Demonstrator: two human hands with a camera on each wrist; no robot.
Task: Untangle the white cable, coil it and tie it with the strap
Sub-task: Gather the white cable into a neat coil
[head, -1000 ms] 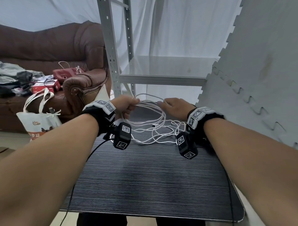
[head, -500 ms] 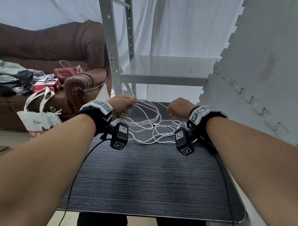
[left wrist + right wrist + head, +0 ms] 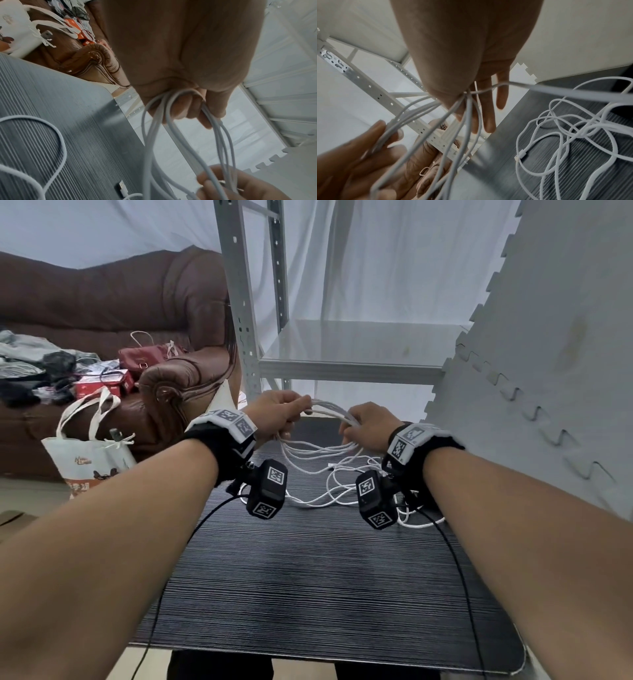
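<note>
The white cable (image 3: 328, 409) runs as several loops between my two hands above the far end of the dark table (image 3: 308, 577). My left hand (image 3: 289, 417) grips one end of the bundle, its fingers (image 3: 180, 108) curled round the strands. My right hand (image 3: 354, 428) pinches the other end under the thumb (image 3: 453, 102), with one strand crossing its straighter fingers (image 3: 488, 121). The rest of the cable lies as a loose tangle (image 3: 565, 135) on the table below the right wrist, with a USB plug (image 3: 122, 187) lying flat. I can make out no strap.
A metal shelf rack (image 3: 349, 361) stands just beyond the table's far edge. A grey foam mat wall (image 3: 548, 371) rises at the right. To the left are a brown sofa (image 3: 171, 378) and a tote bag (image 3: 92, 460). Black camera leads hang from both wrists.
The hands have drawn closer together and the gathered loops now sit in a tighter, slightly higher bundle. The tangle on the table has barely shifted.
</note>
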